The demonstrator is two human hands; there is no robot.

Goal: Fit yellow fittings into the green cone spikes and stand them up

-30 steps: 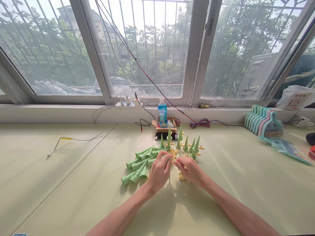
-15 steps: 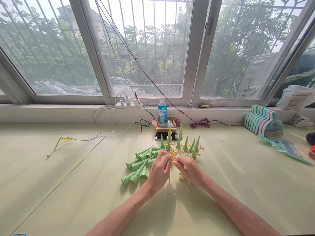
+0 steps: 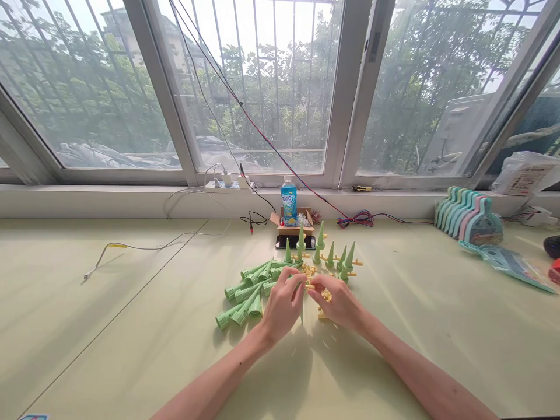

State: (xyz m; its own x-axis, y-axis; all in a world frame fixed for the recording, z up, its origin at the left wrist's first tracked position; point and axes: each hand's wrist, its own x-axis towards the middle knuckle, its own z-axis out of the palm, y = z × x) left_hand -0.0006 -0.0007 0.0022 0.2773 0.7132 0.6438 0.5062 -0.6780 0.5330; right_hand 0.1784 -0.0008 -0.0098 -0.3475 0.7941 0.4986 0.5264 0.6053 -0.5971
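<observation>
My left hand (image 3: pixel 282 303) is closed around a green plastic spike (image 3: pixel 301 315), its thin tip pointing down below the fingers. Pinched in the fingers of my right hand (image 3: pixel 336 298) is a small yellow plastic valve piece (image 3: pixel 310 286), held up against the spike; the fingers hide where the two meet. Several hollow green spikes (image 3: pixel 245 308) lie in a heap beside my left hand. Beyond my right hand, more green spikes (image 3: pixel 350 256) stand point up, some with yellow pieces sticking out sideways. Loose yellow pieces (image 3: pixel 308 270) are piled just behind my fingers.
A black phone (image 3: pixel 283 242) lies behind the parts, by a cardboard box (image 3: pixel 291 231) and a blue bottle (image 3: pixel 289 201). Bundled red and black wires (image 3: pixel 356 219) and a white cable (image 3: pixel 157 249) stretch over the table. Pastel plastic tools (image 3: pixel 481 221) stand at the right.
The fingers of my right hand have shifted slightly around the yellow piece. My left hand keeps its place with the spike, and the surrounding parts look unmoved.
</observation>
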